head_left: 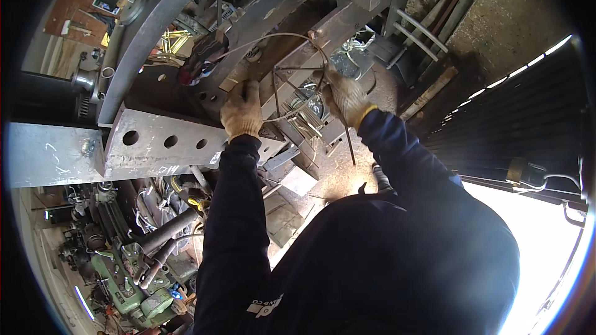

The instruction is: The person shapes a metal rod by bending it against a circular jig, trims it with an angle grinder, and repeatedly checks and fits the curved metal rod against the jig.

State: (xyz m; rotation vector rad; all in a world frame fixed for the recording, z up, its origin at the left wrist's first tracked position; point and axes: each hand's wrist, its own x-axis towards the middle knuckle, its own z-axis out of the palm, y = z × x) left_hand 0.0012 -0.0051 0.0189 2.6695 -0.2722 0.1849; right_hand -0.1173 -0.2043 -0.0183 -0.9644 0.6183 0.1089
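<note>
Navy fabric sleeves (233,211) reach up from the lower edge, the left forearm running almost straight ahead, the right one slanting inward from the right. Both hands wear tan knitted gloves. With its back turned up, the left hand (242,111) has its fingers bent in beside the thumb at a long, dark steel beam; whether it grips anything, I cannot tell. Fingers curled, the right hand (345,98) appears closed on a thin, dark metal rod (349,144), whose lower end slants down below the glove. Between and above the hands arches a thin, brown, cable-like loop (279,34), its right side passing close to the right glove.

As I judge it, the work is under way: the rod is in hand and the loop stands open, neither looking settled; what remains cannot be read from this view.

Just left of the left hand lies a grey steel plate with round holes (151,154). Farther out are a curved grey steel band (136,46), a green metal machine (121,276) and, upper left, a brown wooden surface (71,9).
</note>
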